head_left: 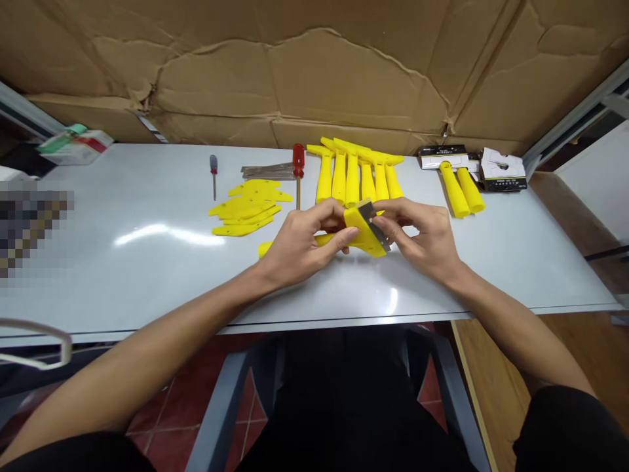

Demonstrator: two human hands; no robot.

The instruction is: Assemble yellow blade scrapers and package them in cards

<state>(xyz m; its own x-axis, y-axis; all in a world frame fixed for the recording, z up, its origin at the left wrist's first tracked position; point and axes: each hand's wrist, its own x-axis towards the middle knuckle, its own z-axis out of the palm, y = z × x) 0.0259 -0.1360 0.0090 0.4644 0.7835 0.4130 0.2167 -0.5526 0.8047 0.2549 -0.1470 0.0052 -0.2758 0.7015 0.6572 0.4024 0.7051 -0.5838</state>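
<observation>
My left hand (299, 246) grips a yellow plastic scraper (361, 233) by its handle, just above the white table (147, 275). Its handle end (265, 248) sticks out to the left under my wrist. My right hand (425, 239) pinches a thin metal blade (374, 219) at the scraper's wide head. A row of several yellow scraper handles (351, 174) lies just behind my hands. A pile of flat yellow cover plates (248, 206) lies to the left of them.
A red-handled screwdriver (298, 164) and a stack of metal blades (268, 172) lie at the back, with a small grey screwdriver (213, 170) further left. Two more yellow handles (462, 190) and small boxes (501, 170) sit back right. Cardboard (314, 72) lines the wall behind.
</observation>
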